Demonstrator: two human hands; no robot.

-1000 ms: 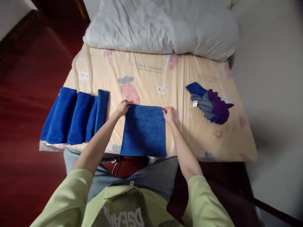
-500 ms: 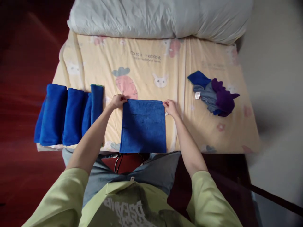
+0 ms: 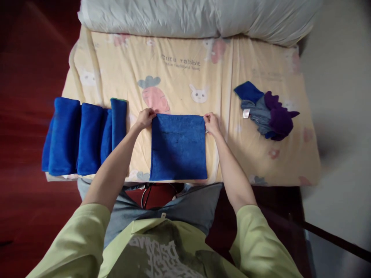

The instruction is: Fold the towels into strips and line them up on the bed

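Observation:
A blue towel (image 3: pixel 179 148) lies spread in a near-square on the bed, close to its front edge. My left hand (image 3: pixel 145 118) pinches the towel's far left corner. At the far right corner, my right hand (image 3: pixel 211 123) is closed on the cloth in the same way. Left of my left forearm, several folded blue towels (image 3: pixel 92 139) are lined up side by side, the rightmost one with a green edge.
A crumpled pile of blue, grey and purple cloth (image 3: pixel 279 119) sits on the right of the bed sheet (image 3: pixel 179 87), which has rabbit and carrot prints. Across the back lies a thick pale quilt (image 3: pixel 185 17). A pale wall (image 3: pixel 342 127) stands at the right.
Both hands have shifted slightly away from me with the towel, whose near edge now lies on the bed instead of at its very border. The camera view has also shifted a little.

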